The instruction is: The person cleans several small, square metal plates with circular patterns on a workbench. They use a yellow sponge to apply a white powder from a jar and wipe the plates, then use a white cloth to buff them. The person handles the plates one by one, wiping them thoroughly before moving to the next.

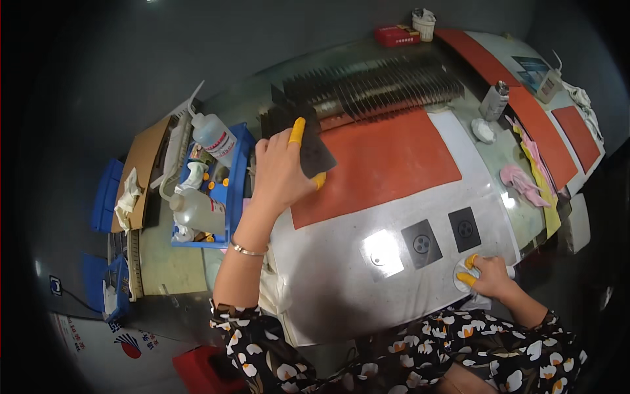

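Note:
My left hand [279,164], with yellow finger cots on thumb and a fingertip, grips a thin dark rectangular plate [316,155] by its edges. It is raised near the left end of a row of similar dark upright plates [374,88]. At the lower right, my right hand [492,276], also in yellow finger cots, presses its fingers on a white wiping cloth [461,281]. Just beyond it, three small plates with round camera-like openings lie on the white sheet [341,289]: a black one [464,229], a grey one [420,243] and a brightly glaring one [382,255].
An orange-red mat [387,167] covers the table's middle. To the left, a blue tray [241,148] carries squeeze bottles [215,134] and small items. On the right are a metal can [495,100], white wadding [484,130] and a pink cloth [523,184].

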Tool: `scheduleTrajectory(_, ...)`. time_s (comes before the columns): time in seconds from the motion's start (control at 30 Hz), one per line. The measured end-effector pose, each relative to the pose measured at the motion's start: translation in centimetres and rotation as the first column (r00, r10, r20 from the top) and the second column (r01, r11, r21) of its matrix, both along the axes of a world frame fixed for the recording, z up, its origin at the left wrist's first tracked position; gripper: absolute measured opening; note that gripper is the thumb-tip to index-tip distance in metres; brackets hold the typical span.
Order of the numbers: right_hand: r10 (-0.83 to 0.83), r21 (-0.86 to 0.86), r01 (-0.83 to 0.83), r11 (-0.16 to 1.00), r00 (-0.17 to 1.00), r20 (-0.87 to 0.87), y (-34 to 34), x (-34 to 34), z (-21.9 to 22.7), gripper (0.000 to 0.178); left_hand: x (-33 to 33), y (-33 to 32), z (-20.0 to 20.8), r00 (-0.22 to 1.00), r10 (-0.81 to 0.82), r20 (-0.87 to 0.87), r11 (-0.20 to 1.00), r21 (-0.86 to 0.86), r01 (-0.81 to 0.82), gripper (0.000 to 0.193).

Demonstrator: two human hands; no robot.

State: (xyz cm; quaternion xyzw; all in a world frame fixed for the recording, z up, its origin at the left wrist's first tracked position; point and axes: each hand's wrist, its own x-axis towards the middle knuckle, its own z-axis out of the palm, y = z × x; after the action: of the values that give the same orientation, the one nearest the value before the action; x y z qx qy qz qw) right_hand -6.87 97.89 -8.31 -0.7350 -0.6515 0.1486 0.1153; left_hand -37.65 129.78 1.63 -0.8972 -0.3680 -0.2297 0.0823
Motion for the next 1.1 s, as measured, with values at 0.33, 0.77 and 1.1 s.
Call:
scheduleTrajectory(0.33, 0.006, 0.063, -0.004, 0.998, 0.999, -0.034, -0.2, 0.5, -1.3, 0.035, 9.1, 12.7, -1.4, 0.916, 0.029, -0.4, 0.978, -0.176, -0.108, 0.077)
scheduleTrajectory(0.77, 0.046, -0.029, -0.048, 0.998, 0.998, -0.053, 0.8, -0.4, 0.6, 0.037, 6.5, 11.1, -2.4, 0.999, -0.031, 0.018, 0.98, -0.195, 0.034, 0.092)
scheduleTrajectory(1.1, 0.4, 0.0, -0.4, 0.917, 0.916, 0.019, 9.9, -8.4, 5.2, 0.034, -3.3, -22.6, -10.7, 0.975, -0.089, 0.205, 0.729, -0.653, 0.204, 0.06)
